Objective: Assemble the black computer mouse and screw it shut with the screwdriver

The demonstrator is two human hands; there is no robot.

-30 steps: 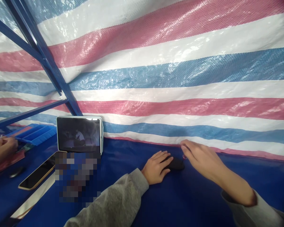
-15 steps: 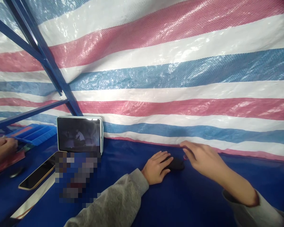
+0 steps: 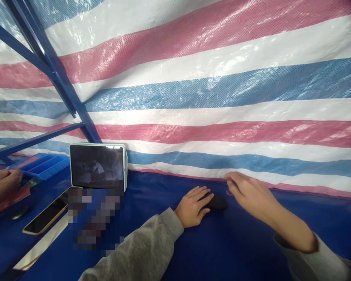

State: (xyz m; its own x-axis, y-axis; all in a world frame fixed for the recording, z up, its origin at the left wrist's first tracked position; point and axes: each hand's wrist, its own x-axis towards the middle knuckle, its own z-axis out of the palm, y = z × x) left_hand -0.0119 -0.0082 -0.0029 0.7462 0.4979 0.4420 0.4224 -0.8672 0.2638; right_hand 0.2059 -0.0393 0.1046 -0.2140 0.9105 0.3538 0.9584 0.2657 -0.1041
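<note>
A dark, rounded, flat object lies on the blue table cover; its kind is unclear. My left hand rests against its left end, palm down with fingers spread, and hides part of it. Close to its right end is my right hand, raised a little, with bent thumb and fingers together as in a pinch. Just under those fingertips shows a small reddish bit, too small to name. Whatever the right fingers hold is mostly hidden.
A tablet stands propped at left, with a phone before it. Farther left are a blue compartment tray and another person's hand. Blue metal bars and a striped tarp close off the back.
My right hand has shifted slightly up and to the right. My left hand and the dark object stay nearly in place.
</note>
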